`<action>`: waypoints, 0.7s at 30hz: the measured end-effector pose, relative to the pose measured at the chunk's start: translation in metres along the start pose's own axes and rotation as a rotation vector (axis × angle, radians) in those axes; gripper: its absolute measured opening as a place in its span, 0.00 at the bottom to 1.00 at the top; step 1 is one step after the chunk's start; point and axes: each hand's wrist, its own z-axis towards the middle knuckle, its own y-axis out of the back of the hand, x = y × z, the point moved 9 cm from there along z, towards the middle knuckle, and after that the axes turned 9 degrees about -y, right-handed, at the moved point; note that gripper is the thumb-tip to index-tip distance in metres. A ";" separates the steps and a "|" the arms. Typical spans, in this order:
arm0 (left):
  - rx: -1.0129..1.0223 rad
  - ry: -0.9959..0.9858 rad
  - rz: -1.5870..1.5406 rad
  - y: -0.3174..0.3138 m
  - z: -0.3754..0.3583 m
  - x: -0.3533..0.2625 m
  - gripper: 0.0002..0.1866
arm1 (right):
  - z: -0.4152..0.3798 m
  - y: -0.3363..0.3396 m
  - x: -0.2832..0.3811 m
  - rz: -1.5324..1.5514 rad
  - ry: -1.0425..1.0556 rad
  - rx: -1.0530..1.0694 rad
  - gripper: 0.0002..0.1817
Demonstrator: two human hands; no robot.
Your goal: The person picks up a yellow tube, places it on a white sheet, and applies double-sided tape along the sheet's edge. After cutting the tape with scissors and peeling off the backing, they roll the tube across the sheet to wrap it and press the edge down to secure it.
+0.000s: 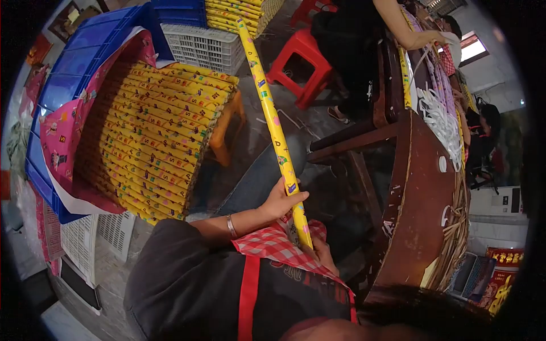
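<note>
A long yellow tube (273,128) printed with small coloured figures slants up and away in front of my body. My left hand (284,200) is wrapped round its lower part, the thumb lying across the front. At the tube's bottom end my right hand (323,254) is closed against it, partly hidden by the red checked apron (270,244). To the left, a large stack of similar yellow tubes (148,136) lies inside a blue crate (85,51) lined with pink printed paper (68,133).
A brown wooden table (415,210) at right bears white strips (438,113) and thin brown sticks (455,238). Another person's arm (406,28) reaches over its far end. Red stool (301,65), orange stool (224,133) and white crate (205,48) stand beyond the tube.
</note>
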 end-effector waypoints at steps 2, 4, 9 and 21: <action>0.012 0.027 -0.028 0.001 0.001 0.006 0.24 | 0.000 0.002 0.001 -0.019 0.018 -0.007 0.13; 0.026 0.053 -0.054 0.000 0.001 0.008 0.23 | 0.000 0.004 -0.002 -0.036 0.038 -0.015 0.12; 0.103 0.144 -0.238 -0.010 -0.004 0.005 0.23 | 0.003 0.011 -0.006 -0.095 0.070 -0.043 0.13; 0.160 0.078 -0.021 -0.011 -0.001 0.005 0.24 | -0.005 0.016 0.012 -0.224 0.072 -0.115 0.12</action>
